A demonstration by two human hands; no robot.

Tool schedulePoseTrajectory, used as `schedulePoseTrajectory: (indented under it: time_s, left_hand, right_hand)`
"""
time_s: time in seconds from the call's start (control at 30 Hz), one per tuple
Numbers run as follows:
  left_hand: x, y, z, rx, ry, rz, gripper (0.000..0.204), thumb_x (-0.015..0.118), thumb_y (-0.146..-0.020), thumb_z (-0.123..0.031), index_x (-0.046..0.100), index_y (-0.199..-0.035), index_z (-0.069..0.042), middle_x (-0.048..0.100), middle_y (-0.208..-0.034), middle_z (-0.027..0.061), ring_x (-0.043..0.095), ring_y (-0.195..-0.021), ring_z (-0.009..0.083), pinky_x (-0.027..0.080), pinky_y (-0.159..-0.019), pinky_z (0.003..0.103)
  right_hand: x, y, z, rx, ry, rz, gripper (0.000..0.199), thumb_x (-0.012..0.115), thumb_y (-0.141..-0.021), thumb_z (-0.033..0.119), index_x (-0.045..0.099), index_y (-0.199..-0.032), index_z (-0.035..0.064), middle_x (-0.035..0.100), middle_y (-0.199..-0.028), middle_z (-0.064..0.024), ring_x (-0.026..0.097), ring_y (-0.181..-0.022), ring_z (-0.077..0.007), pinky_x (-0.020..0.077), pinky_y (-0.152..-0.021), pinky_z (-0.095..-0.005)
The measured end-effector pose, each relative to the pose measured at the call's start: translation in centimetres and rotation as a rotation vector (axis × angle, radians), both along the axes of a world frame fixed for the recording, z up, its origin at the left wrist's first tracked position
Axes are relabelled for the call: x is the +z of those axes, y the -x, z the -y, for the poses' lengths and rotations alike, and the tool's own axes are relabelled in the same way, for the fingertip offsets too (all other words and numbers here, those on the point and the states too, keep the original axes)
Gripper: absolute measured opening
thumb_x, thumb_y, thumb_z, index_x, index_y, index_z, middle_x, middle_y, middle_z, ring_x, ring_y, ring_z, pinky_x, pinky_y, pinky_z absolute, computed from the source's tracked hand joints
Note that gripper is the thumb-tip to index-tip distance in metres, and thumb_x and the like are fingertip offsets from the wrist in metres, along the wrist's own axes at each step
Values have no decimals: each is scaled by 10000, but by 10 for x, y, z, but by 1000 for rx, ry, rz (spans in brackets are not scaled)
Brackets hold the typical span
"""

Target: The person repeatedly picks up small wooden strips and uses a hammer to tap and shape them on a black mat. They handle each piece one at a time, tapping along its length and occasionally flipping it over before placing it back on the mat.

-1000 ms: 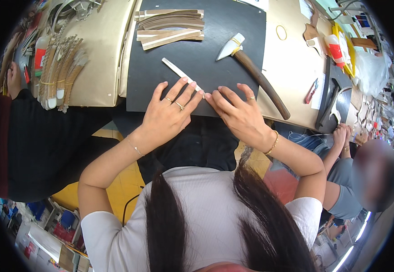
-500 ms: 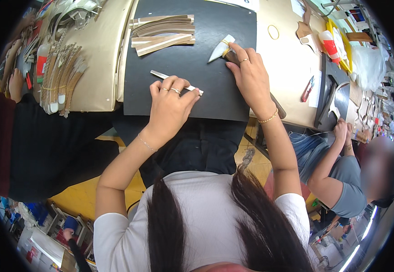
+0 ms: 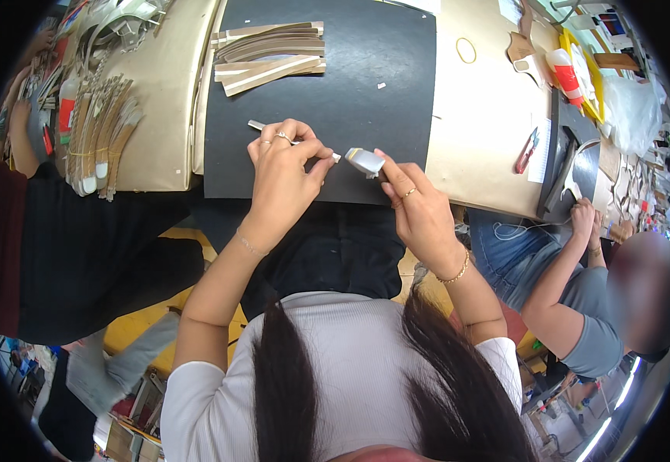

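Two grips: left hand (image 3: 282, 171) pinching strip (image 3: 259, 125); right hand (image 3: 419, 212) clasping hammer (image 3: 365, 160).

I see a matt black mat (image 3: 366, 85) on the smooth tan worktop (image 3: 481, 115). Hammer head (image 3: 365, 160): shiny metal. Strip (image 3: 261, 126): pale, matt, paper-like. Stacked strips (image 3: 269, 58): matt card.

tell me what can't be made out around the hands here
Head view, the only one:
- Hammer: only its pale head shows; the right hand covers the handle.
- Pale strip: its middle is hidden under the left hand.
- Whether hammer and strip touch: too small to tell.
- Stack of strips: too small to count.
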State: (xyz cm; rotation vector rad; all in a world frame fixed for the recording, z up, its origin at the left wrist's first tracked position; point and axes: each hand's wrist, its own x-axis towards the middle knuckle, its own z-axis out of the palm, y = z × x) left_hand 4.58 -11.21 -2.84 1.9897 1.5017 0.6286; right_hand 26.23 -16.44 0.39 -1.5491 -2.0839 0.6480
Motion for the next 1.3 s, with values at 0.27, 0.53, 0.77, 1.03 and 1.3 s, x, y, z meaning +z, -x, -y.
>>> schedulePoseTrajectory:
  time_s: [0.27, 0.53, 0.77, 1.03, 1.3]
  left_hand:
    - [6, -3, -6, 14, 70, -9, 107, 841, -765, -124, 784, -850, -91, 615, -1002, 18, 534, -1070, 228, 333, -969, 387]
    - [11, -8, -9, 38, 87, -68, 105, 847, -750, -121, 771, -819, -99, 613, -984, 22, 545, -1027, 234, 341, -939, 388]
    - [9, -6, -8, 28, 62, -62, 110, 851, -742, -123, 770, -813, -103, 613, -996, 23, 550, -1037, 239, 348, -935, 394]
    - [3, 3, -7, -31, 49, -15, 105, 814, -793, -88, 793, -895, -99, 627, -1025, 18, 553, -1082, 242, 367, -983, 402]
    - [2, 7, -9, -46, 70, 38, 143, 802, -800, -68, 776, -941, -77, 642, -1027, 31, 561, -1089, 252, 383, -989, 389]
  right_hand:
    - [5, 10, -1, 59, 19, 91, 506, 635, -957, 6, 570, -1449, 105, 668, -1033, -117, 687, -785, -305, 554, -644, -390]
    - [4, 10, 0, 67, -84, 111, 548, 670, -941, 55, 543, -1470, 122, 648, -991, -84, 685, -727, -259, 551, -577, -371]
    - [3, 13, 2, 15, -214, 21, 524, 671, -952, 91, 554, -1462, 124, 636, -964, -76, 681, -714, -255, 546, -574, -373]
    - [2, 13, -2, 77, -21, 195, 486, 662, -958, 95, 583, -1437, 110, 623, -936, -71, 681, -711, -257, 545, -579, -375]
    - [6, 17, -4, 62, -168, 47, 521, 668, -953, 79, 556, -1460, 112, 634, -943, -87, 671, -701, -274, 542, -582, -385]
